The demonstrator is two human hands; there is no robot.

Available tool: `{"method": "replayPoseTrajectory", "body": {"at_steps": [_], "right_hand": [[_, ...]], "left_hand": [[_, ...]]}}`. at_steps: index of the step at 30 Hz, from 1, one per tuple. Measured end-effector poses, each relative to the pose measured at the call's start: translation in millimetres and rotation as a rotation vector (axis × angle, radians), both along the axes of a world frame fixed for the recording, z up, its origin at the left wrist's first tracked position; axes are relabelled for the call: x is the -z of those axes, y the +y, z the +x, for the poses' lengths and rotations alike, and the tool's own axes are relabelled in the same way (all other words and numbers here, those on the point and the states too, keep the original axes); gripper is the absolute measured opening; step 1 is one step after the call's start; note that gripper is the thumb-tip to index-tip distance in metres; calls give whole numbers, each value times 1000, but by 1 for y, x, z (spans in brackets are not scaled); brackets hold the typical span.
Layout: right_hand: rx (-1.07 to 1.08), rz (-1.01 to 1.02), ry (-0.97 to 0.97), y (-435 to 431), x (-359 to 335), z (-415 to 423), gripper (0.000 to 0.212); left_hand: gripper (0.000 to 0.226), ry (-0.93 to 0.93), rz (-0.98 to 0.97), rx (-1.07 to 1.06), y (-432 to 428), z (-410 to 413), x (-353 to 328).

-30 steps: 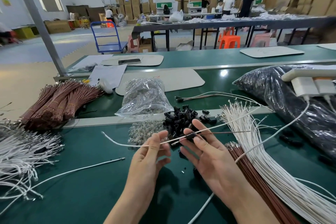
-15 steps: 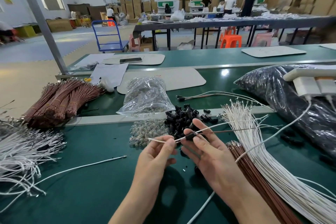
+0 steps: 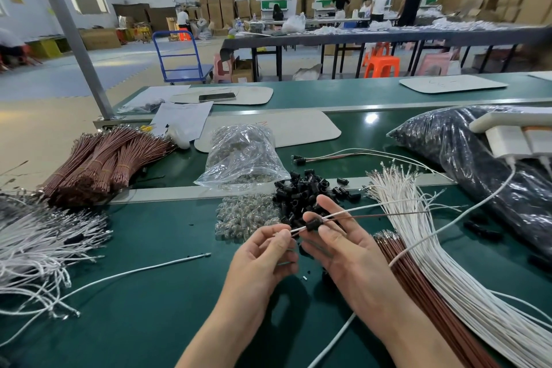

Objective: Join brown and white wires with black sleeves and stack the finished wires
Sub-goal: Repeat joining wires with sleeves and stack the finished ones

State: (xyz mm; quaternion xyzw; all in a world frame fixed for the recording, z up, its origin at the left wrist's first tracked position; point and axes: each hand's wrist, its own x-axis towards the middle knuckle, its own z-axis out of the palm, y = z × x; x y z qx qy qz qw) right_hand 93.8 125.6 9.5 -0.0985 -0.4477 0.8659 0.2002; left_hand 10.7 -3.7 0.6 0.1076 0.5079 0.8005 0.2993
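Right now the left hand [image 3: 265, 257] pinches the near ends of a white wire [image 3: 358, 207] and a brown wire [image 3: 376, 214] together. The right hand [image 3: 343, 245] grips the black sleeve [image 3: 313, 224] threaded over both, between thumb and forefinger. The pair is held above the middle of the tabletop [image 3: 149, 323] and trails off to the right.

The step in hand looks like drawing the sleeve along the pair toward the ends. The next move probably calls for seating it squarely over the joint while the left pinch keeps both ends level. Then the piece would go onto the few finished wires [image 3: 328, 155] lying beyond the metal rail, toward the far edge.

Just past the fingers sit a heap of loose sleeves [image 3: 301, 188] and a pile of small shiny terminals [image 3: 245, 215], with a clear bag [image 3: 242, 155] behind them. These lie between the hands and the finished stack.

Toward the right edge, a fan of white wires [image 3: 418, 236] lies touching a row of brown wires [image 3: 418, 278]. A white charger cable [image 3: 448, 227] crosses over both and could snag. Tied brown bundles [image 3: 98, 161] and tangled white wires [image 3: 35, 236] crowd the left edge.
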Motion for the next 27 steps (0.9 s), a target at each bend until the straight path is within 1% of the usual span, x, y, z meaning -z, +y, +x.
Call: {"method": "replayPoseTrajectory", "body": {"at_steps": [1, 3, 5, 8, 13, 15, 17, 20, 24, 27], "right_hand": [[0, 14, 0, 0, 0, 0, 42], [0, 13, 8, 1, 0, 1, 43], [2, -17, 15, 0, 0, 0, 42], [26, -37, -11, -4, 2, -3, 40], [79, 8, -99, -8, 6, -8, 46], [104, 10, -98, -5, 4, -7, 44], [123, 15, -97, -2, 2, -5, 42], [136, 28, -108, 0, -2, -3, 43], [110, 76, -132, -1, -4, 1, 45], [84, 129, -152, -3, -4, 2, 46]], "left_hand": [[18, -1, -14, 0, 0, 0, 1], [13, 29, -54, -30, 1, 0, 2], [8, 124, -106, -75, 1, 0, 5], [7, 308, -160, -126, 0, 1, 7], [9, 483, -225, -87, 4, 9, 6], [13, 494, -224, -74, 5, 9, 5], [18, 461, -190, -70, 5, 8, 4], [17, 425, -144, -57, 4, 7, 2], [14, 391, -113, -72, 4, 6, 4], [20, 376, -94, -92, 4, 5, 5]]}}
